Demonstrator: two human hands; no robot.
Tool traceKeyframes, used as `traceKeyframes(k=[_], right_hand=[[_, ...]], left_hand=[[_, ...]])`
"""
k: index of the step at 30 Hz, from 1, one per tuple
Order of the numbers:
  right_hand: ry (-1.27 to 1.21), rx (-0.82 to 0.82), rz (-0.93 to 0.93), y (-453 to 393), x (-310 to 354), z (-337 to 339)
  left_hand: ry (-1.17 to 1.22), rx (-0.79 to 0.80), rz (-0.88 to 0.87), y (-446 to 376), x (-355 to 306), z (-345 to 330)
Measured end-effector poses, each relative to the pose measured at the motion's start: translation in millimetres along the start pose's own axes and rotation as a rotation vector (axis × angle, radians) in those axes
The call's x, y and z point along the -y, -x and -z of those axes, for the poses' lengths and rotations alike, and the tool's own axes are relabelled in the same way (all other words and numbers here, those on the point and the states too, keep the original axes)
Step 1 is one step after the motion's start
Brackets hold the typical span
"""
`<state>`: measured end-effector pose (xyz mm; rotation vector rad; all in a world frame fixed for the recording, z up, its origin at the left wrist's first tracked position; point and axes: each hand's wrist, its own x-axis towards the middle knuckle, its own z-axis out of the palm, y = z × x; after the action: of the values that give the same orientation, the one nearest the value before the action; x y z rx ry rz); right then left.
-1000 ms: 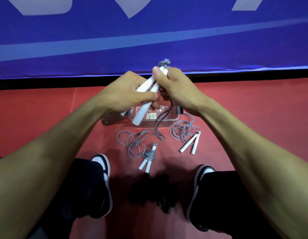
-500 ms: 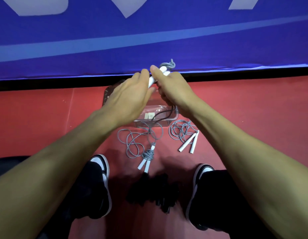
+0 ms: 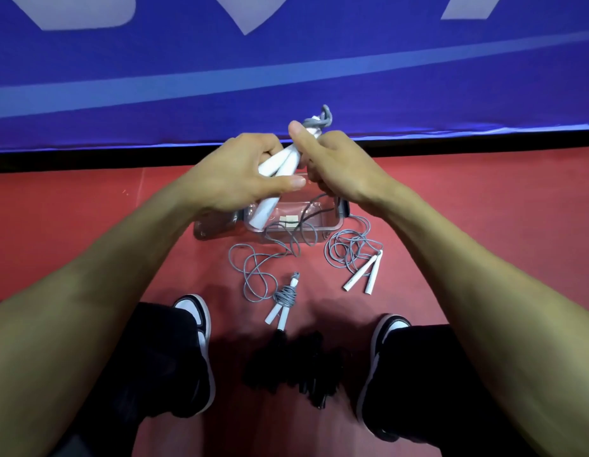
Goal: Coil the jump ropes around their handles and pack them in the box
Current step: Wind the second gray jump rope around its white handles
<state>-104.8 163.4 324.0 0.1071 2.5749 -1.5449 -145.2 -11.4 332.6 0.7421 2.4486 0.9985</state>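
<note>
We hold the pair of white handles together above the clear plastic box, our left hand wrapped round their middle. Our right hand pinches the grey cord against their top ends, where the first turns sit. The handles look light and stiff; the cord looks limp and springy (it may unwind if let go), so we would keep each turn pinned. The slack trails to the red floor.

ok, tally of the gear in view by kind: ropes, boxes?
Grey jump ropes with white handles: 3 (held in both hands, coiled on floor, loose on floor)
Black jump rope pile: 1
Clear plastic box: 1
Total: 5
</note>
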Motion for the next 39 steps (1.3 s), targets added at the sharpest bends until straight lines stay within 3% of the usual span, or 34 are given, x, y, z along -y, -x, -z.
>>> traceKeyframes(k=[3, 6, 10, 14, 17, 19, 23, 28, 33, 37, 39], right_hand=[[0.079, 0.033, -0.009, 3, 1, 2], [0.158, 0.020, 0.007, 4, 3, 2], [0.253, -0.073, 0.023, 0, 0, 1], [0.113, -0.108, 0.024, 0, -2, 2], [0.050, -0.117, 0.003, 2, -2, 1], [0.014, -0.110, -0.020, 4, 1, 1], [-0.089, -0.087, -0.049, 4, 6, 3], [-0.098, -0.131, -0.057, 0, 2, 2], [0.107, -0.096, -0.055, 1, 0, -2], [0.135, -0.076, 0.012, 0, -1, -5], [0.077, -0.055, 0.083, -2, 0, -5]], left_hand=[[-0.070, -0.077, -0.017, 0, -1, -2], [-0.078, -0.057, -0.046, 0, -1, -4], [0.071, -0.017, -0.088, -3, -2, -13], [0.022, -0.075, -0.124, -6, -2, -18], [0.034, -0.008, -0.017, -6, 0, -16], [0.123, 0.029, 0.029, -5, -4, -16], [0.334, -0.045, -0.002, -6, -10, -14], [0.234, 0.013, -0.083, -4, -6, -4], [0.163, -0.101, 0.005, -4, -2, -1], [-0.120, -0.221, 0.043, -2, -10, -7], [-0.128, -0.256, 0.073, -3, -9, -10]])
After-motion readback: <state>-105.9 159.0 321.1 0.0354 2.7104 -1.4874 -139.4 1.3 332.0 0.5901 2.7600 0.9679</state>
